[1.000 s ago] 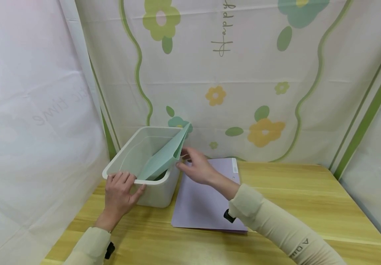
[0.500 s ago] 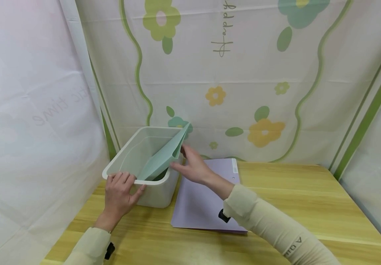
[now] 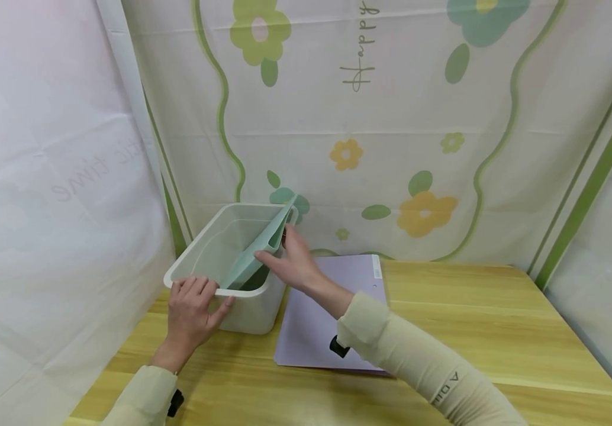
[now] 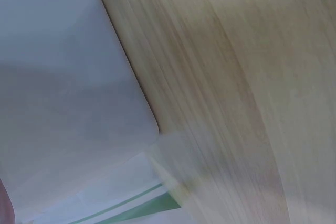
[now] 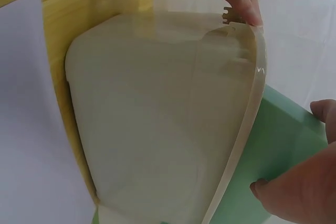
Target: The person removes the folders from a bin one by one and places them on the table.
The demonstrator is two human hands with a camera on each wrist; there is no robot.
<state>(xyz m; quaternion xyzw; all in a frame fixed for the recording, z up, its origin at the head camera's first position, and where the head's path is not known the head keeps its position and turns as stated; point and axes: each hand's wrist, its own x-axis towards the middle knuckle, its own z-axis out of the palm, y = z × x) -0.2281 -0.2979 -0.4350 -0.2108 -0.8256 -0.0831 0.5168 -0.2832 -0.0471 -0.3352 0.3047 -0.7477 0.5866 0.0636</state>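
Note:
A white plastic bin (image 3: 247, 313) stands at the left of the table. My left hand (image 3: 191, 310) grips its near rim, fingers over the edge and thumb along the outside. A light green folder (image 3: 255, 247) leans slantwise inside the bin, its upper corner rising above the far right rim. My right hand (image 3: 292, 260) holds the folder's right edge over the bin's right rim, thumb on the near side and fingers behind it. In the right wrist view the thumb lies against the folder (image 5: 278, 140). Dark green shows beneath the folder inside the bin.
A stack of purple folders (image 3: 319, 331), with a white label at the top right corner, lies right of the bin on the wooden table (image 3: 471, 337). A flower-printed cloth (image 3: 391, 112) hangs close behind the table, with more cloth on both sides.
My right hand has moved left, toward the bin, and the light green folder's upper edge has shifted left and slightly down with it. My left hand has stayed on the rim.

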